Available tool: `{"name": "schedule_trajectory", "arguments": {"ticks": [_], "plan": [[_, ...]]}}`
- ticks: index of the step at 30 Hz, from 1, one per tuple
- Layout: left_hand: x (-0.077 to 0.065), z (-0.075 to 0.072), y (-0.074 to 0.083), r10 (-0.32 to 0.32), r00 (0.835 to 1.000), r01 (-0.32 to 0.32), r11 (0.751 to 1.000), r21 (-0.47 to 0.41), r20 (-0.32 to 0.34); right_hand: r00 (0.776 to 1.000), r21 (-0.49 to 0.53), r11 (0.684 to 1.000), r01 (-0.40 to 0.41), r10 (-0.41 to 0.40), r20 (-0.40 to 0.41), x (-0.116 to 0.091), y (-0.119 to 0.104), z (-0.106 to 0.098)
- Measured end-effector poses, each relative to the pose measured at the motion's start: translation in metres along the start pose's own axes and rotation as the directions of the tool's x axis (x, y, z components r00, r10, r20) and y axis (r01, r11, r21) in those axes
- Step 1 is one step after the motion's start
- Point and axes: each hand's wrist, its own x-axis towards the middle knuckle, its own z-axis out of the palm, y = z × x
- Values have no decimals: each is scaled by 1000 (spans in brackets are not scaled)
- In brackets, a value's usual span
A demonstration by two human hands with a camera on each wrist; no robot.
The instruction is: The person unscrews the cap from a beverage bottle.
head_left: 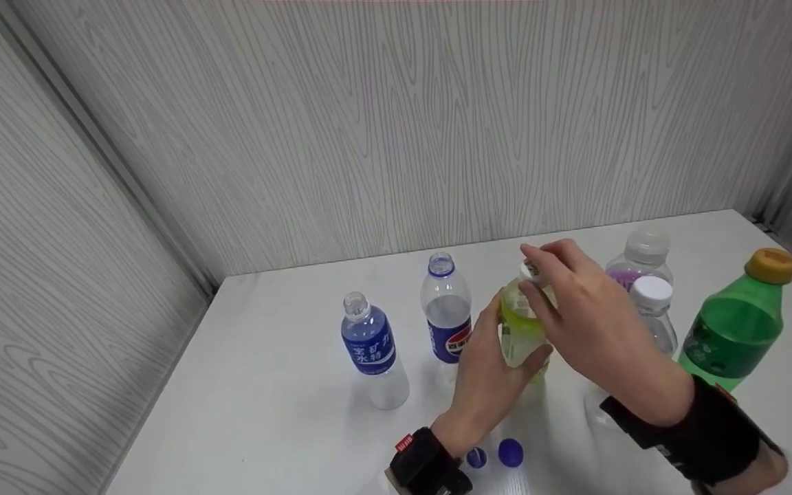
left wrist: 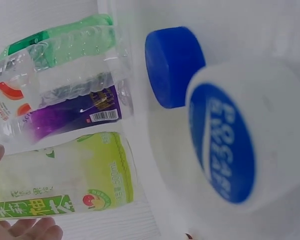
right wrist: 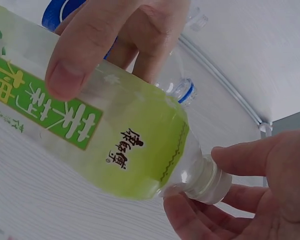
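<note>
A bottle of tea with a yellow-green label (right wrist: 135,145) stands upright in my left hand (head_left: 485,378), whose fingers and thumb wrap its body. My right hand (head_left: 599,330) is at the bottle's top, fingers and thumb pinching its white cap (right wrist: 220,186). In the right wrist view the cap sits over the bottle's neck. The left wrist view shows the same bottle (left wrist: 100,175) from lower down. Below my left hand lie a blue cap (head_left: 511,452) and a Pocari Sweat cap (left wrist: 224,145), white-sided with a blue top.
Left of my hands stand two uncapped bottles, a blue-labelled water bottle (head_left: 370,350) and a Pepsi bottle (head_left: 447,309). To the right are a green bottle with an orange cap (head_left: 733,316), a white-capped clear bottle (head_left: 653,302) and a purple-labelled bottle (head_left: 643,251). Panels border the white table (head_left: 265,426).
</note>
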Motion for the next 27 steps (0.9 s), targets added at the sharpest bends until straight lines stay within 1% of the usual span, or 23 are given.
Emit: {"name": "schedule_trajectory", "arguments": {"ticks": [6, 10, 15, 21, 24, 27], "plan": [[-10, -8, 3, 27, 1000, -27, 999, -40, 2, 999, 61, 998, 0, 3, -38, -8, -2, -6], [-16, -14, 5, 38, 999, -37, 998, -46, 22, 999, 123, 992, -4, 8, -32, -13, -1, -10], [-25, -21, 5, 69, 996, -67, 997, -45, 52, 999, 173, 985, 14, -7, -40, -19, 1, -14], [-40, -31, 1, 87, 994, -83, 995, -57, 69, 1000, 234, 972, -7, 13, -26, -28, -3, -16], [-44, -37, -1, 105, 992, -102, 994, -50, 64, 1000, 266, 964, -6, 13, -23, -29, -4, -17], [-46, -43, -5, 146, 988, -145, 989, -35, 44, 1000, 301, 954, -3, 12, -26, -30, -5, -15]]}}
